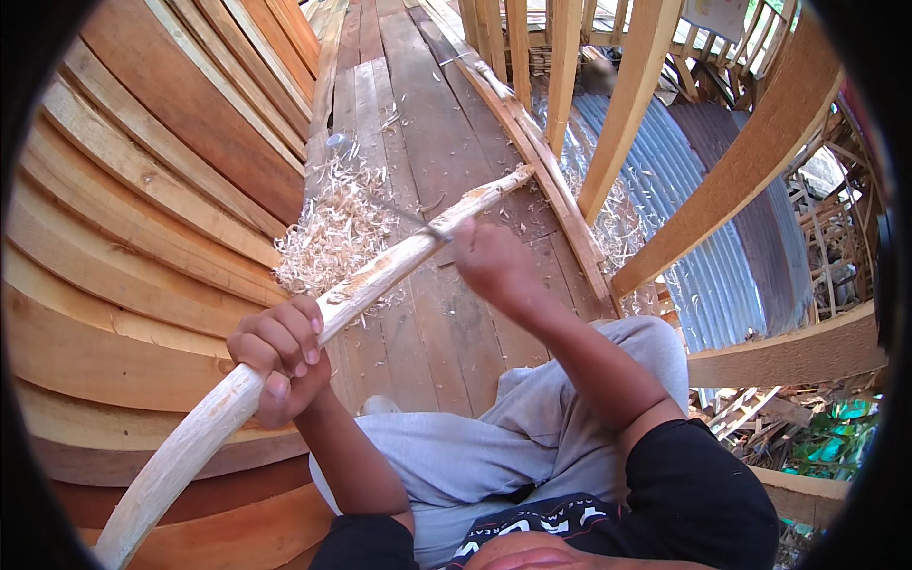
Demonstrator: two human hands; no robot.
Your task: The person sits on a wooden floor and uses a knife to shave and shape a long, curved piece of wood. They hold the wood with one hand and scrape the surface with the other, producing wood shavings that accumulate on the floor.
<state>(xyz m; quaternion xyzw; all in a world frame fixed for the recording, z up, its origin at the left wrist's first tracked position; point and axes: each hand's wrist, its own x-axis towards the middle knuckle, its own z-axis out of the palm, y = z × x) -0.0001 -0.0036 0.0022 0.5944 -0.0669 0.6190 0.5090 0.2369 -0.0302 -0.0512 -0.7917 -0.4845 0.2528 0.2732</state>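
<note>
Black short-sleeved T-shirt w/ white print (pixel 703 494) is closest, then light-grey cloth trousers (pixel 446 451), legs bent. L hand (pixel 277 353) is wrapped tight round a long, pale, peeled wooden pole (pixel 380 273), which slants from lower L to upper R, far end by a long brown timber rail (pixel 572 214). R hand (pixel 494 266) is in a fist on a thin dark blade (pixel 404 212), blurred, lying across the pole; handle hidden, exact grip can't tell. Curly cream wood shavings (pixel 332 233) heap on brown floorboards (pixel 446 337) nr upright tan planks (pixel 161 218), L side.
</note>
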